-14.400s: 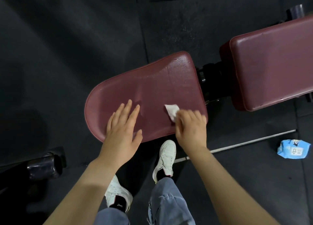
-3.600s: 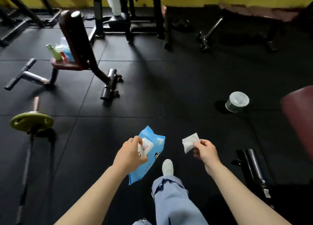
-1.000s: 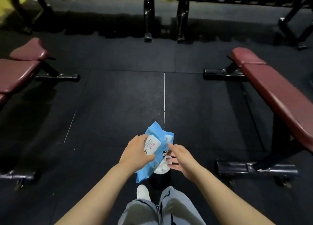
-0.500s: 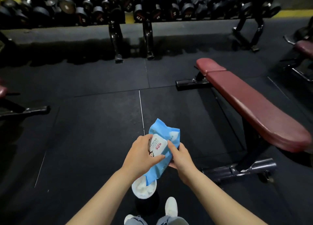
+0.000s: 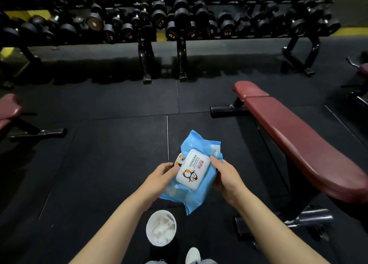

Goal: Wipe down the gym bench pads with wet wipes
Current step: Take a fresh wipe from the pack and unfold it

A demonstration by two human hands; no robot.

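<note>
A long dumbbell rack (image 5: pixel 179 20) spans the far side of the dark rubber floor (image 5: pixel 99 144), its tiers filled with black dumbbells. To the right, a flat gym bench (image 5: pixel 298 142) runs from the middle distance toward the near right edge, its maroon pad in two pieces, a short one at the far end and a long one nearer, on a black frame with floor bars. Part of another maroon bench (image 5: pixel 9 110) shows at the left edge, well apart from the first. Both bare forearms reach forward from the bottom of the view and meet in the centre, above the floor and left of the long pad. Between them is the blue wet wipes pack (image 5: pixel 196 172), held tilted with its white flip lid (image 5: pixel 192 169) facing up and closed. The left hand (image 5: pixel 159 180) grasps the pack's left side, fingers curled under it and thumb toward the lid's left edge. The right hand (image 5: pixel 226 178) grips the right side, thumb lying along the lid's right edge and fingers wrapped beneath. Below the hands, on the floor, stands a small round bin (image 5: pixel 161 228) with crumpled white wipes inside. The toe of a white shoe (image 5: pixel 192 255) shows at the bottom edge, just beside the bin.
</note>
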